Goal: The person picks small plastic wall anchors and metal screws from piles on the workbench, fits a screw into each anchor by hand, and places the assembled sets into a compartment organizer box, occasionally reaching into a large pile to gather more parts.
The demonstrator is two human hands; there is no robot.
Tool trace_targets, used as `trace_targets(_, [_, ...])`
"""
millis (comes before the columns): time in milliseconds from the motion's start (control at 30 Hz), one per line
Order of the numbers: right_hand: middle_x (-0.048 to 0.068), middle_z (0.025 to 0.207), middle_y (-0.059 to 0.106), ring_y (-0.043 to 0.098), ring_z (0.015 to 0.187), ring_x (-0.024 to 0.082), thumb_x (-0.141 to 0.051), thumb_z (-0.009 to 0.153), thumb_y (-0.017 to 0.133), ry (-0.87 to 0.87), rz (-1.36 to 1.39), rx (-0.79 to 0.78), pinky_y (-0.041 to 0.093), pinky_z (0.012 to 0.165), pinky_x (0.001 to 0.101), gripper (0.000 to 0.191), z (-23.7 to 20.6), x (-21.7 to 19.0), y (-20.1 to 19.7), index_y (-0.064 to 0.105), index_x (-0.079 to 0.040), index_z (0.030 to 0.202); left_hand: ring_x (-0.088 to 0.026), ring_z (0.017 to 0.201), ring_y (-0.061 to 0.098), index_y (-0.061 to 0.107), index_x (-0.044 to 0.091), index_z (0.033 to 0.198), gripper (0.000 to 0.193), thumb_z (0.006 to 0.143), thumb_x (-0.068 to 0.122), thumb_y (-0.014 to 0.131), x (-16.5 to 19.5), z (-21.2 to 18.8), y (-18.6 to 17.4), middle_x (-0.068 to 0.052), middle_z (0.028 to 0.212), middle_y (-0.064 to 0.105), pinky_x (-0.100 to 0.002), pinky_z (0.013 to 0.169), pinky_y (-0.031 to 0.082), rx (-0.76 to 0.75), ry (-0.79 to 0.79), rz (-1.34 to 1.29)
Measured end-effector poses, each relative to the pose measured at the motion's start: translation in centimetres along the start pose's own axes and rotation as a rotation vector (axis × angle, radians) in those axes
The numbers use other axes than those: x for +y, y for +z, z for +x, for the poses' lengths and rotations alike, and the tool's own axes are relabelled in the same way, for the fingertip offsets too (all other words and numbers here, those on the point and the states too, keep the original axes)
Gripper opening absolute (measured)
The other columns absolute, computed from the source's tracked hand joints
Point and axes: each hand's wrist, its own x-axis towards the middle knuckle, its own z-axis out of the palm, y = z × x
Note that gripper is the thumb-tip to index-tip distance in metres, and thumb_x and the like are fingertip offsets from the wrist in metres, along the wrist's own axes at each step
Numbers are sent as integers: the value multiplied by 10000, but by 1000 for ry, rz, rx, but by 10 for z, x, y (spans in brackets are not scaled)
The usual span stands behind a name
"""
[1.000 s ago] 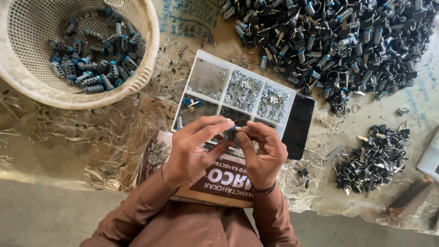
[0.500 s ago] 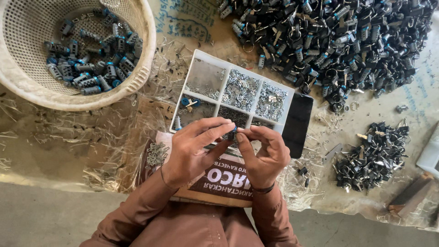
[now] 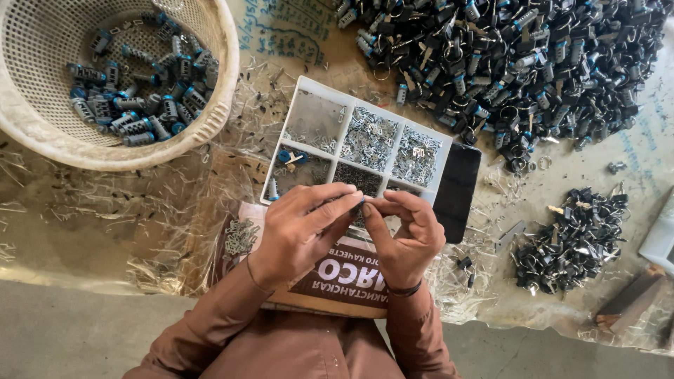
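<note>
Presently, seen from above the seated person:

Left hand: fingers curled, thumb and forefinger pressed together on a small dark part, at its left end.

Right hand: likewise pinching, fingertips meeting those of the left over the same part. Both hands touch it, neither is nearer. The part is mostly covered by the fingertips, so I cannot tell its long axis; it seems to run left to right between the two pinches. It is held just above the near edge of the tray.

Tray: white, compartmented, lying straight ahead of the hands, with small metal bits sorted in its cells; one cell has a blue piece.

Board: brown printed cardboard on the lap, under the hands.

Phone: black slab, touching the tray's right side.

Basket: pale plastic, far left, holding grey-and-blue cylinders.

Big heap: dark lock-like pieces with rings, beyond the tray to the right.

Small heap: the same sort, right of the hands, well apart.

Sheet: clear plastic, littered with slivers, under everything.
</note>
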Motion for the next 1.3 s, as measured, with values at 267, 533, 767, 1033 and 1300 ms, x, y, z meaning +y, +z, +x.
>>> trace_targets(267, [132,989,778,750,931,143,63,873,809,102,51,-55,603,824,255,349,1,6,-6,640,45,1179,-257,976,700,711,80,1252,405,865,17,812,-3,-2,-1,-82,1238,700,-368,846,567,0,48,11])
trace_targets(533, [113,984,742,725,917,158,98,824,798,374,428,-246,600,826,293,375,19,26,-23,648,45,1163,-231,959,716,747,111,1184,367,832,35,816,-1,1,-1,-67,1188,732,-344,827,580,-23,20,-87])
trace_targets(767, [117,989,740,722,923,173,119,843,784,400,598,-259,597,835,311,315,17,40,-25,642,40,1113,-222,965,728,748,120,1176,367,822,52,822,1,0,-1,-60,1188,739,-338,847,589,-40,-36,-135])
trace_targets(1033, [111,963,747,735,905,146,105,838,785,208,253,-33,597,778,262,268,8,19,-17,647,23,1052,-192,877,730,734,88,1176,404,796,64,868,2,1,2,-94,1175,724,-280,774,622,17,-129,-236])
trace_targets(1300, [110,992,733,683,908,100,133,872,794,34,191,30,523,788,211,239,-5,7,-1,670,42,1055,-238,986,717,710,85,1210,461,786,79,891,-3,-1,1,-62,1191,696,-348,847,577,63,91,12])
